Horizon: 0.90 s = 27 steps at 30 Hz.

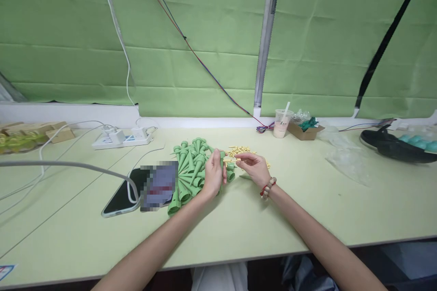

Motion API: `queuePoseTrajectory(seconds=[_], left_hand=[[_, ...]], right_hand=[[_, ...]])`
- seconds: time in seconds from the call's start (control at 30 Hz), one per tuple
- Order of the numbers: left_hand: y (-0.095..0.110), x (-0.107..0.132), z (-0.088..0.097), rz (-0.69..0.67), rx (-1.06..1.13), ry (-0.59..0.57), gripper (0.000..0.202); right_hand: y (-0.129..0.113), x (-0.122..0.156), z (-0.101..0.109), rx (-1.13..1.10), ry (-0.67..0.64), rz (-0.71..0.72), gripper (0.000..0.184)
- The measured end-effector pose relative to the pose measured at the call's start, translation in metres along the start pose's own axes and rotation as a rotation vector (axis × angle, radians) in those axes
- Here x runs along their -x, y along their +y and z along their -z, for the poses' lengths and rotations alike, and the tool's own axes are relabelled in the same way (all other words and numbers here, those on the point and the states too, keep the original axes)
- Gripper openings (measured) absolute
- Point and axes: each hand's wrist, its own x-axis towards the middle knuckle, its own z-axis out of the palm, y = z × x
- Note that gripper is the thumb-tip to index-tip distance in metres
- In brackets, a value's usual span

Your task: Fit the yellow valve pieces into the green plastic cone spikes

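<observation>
My left hand (214, 173) is closed round a green plastic cone (222, 163), held upright just right of a pile of green cones (188, 170) on the pale green table (239, 223). My right hand (253, 167), with a bead bracelet at the wrist, pinches a small yellow peg (231, 160) whose tip sits at the held cone. Behind the hands lies a scatter of small yellow pegs (241, 150).
A phone (123, 196) on a cable lies left of the cones, beside a blurred patch. A power strip (121, 138) sits far left. A plastic cup (282, 123), a cardboard box (305, 130), clear plastic bags (344, 157) and a black tray (396, 145) stand to the right.
</observation>
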Motion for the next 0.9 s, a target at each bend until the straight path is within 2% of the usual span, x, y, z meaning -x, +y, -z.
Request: queuePoseTrajectory(seconds=[0.23, 0.4, 0.53, 0.63, 0.8, 0.9], left_hand=[[0.000, 0.002, 0.001, -0.068, -0.044, -0.014, 0.044], [-0.002, 0.003, 0.004, -0.166, -0.156, -0.084, 0.036], [-0.006, 0.002, 0.008, -0.235, -0.297, -0.130, 0.033], [-0.008, 0.001, 0.010, -0.240, -0.353, -0.150, 0.032], [-0.003, 0.004, 0.007, -0.215, -0.342, -0.184, 0.032], [0.001, 0.005, 0.004, -0.176, -0.261, -0.156, 0.033]], right_hand=[[-0.006, 0.004, -0.002, 0.077, 0.052, 0.083, 0.017], [-0.012, 0.009, -0.005, 0.101, 0.032, -0.089, 0.025], [-0.011, 0.009, -0.004, 0.127, -0.078, -0.231, 0.033], [-0.007, 0.008, -0.004, 0.138, -0.163, -0.242, 0.041], [0.000, 0.008, -0.004, 0.132, -0.255, -0.294, 0.060], [-0.005, 0.007, -0.003, 0.095, -0.281, -0.314, 0.064]])
